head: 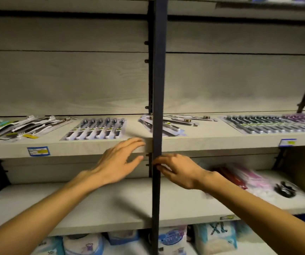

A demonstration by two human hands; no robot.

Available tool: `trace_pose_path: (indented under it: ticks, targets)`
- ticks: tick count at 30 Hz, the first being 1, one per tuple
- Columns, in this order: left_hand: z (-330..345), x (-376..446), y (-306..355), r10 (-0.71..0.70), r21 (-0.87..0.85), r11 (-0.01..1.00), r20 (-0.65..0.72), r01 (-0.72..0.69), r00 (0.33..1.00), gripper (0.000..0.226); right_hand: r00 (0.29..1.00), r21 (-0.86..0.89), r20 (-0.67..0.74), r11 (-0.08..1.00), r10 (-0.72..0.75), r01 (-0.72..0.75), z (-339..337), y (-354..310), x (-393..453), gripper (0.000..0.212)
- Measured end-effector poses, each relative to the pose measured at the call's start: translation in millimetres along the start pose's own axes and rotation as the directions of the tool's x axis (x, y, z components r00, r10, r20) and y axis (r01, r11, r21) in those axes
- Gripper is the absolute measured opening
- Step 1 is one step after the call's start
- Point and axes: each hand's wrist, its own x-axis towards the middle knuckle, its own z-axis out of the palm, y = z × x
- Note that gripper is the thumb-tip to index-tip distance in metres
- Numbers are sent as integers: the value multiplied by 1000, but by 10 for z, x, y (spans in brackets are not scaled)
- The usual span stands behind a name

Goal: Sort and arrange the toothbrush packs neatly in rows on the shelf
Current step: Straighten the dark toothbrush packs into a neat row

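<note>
Reaching toward the shelf (pixel 85 150), I see my left hand (pixel 119 161) spread, fingers straight, holding nothing, just at the front edge. My right hand (pixel 177 171) hangs lower beside the dark post (pixel 158 89), fingers loosely curled; whether they touch the post I cannot tell. Toothbrush packs lie on the shelf: a loose heap (pixel 19 127) far left, a tidy row (pixel 95 129), a scattered pile (pixel 173 124) behind the post, a long row (pixel 273 124) right.
</note>
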Motion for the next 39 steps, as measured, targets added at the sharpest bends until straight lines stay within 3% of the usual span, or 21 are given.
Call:
trace_pose_path:
  ticks: [5, 9, 13, 16, 21, 24, 30, 35, 39]
  targets:
    - [408, 485, 941, 156, -118, 982, 53, -149, 986, 30, 968, 48, -121, 976, 218, -213, -201, 733, -592, 33]
    - [590, 1146, 1354, 144, 3, 989, 76, -145, 987, 36, 895, 182, -298, 940, 332, -288, -417, 1209, -745, 28]
    - [694, 1753, 1243, -86, 190, 979, 82, 69, 993, 44, 847, 269, -405, 930, 345, -250, -627, 1589, -617, 25]
    - [786, 2106, 999, -298, 268, 921, 15, 284, 954, 53, 849, 141, -426, 950, 312, -279, -741, 1818, -358, 26]
    - [1054, 2499, 699, -660, 262, 734, 59, 626, 749, 71, 887, -54, -374, 949, 270, -311, -865, 2265, 227, 33]
    - [1103, 2645, 669, -754, 200, 657, 156, 727, 638, 71, 891, -68, -342, 938, 299, -340, -958, 2517, 585, 39]
    - [1176, 2640, 502, -703, 174, 709, 109, 683, 703, 71, 899, -75, -73, 897, 431, -436, -841, 2970, 926, 59]
    - [1289, 2621, 508, -629, 76, 777, 42, 625, 777, 68, 924, -169, -135, 910, 359, -378, -776, 3151, 884, 60]
    - [1263, 2583, 546, -573, -17, 818, 70, 575, 817, 77, 952, -51, -114, 956, 283, -290, -836, 3200, 798, 37]
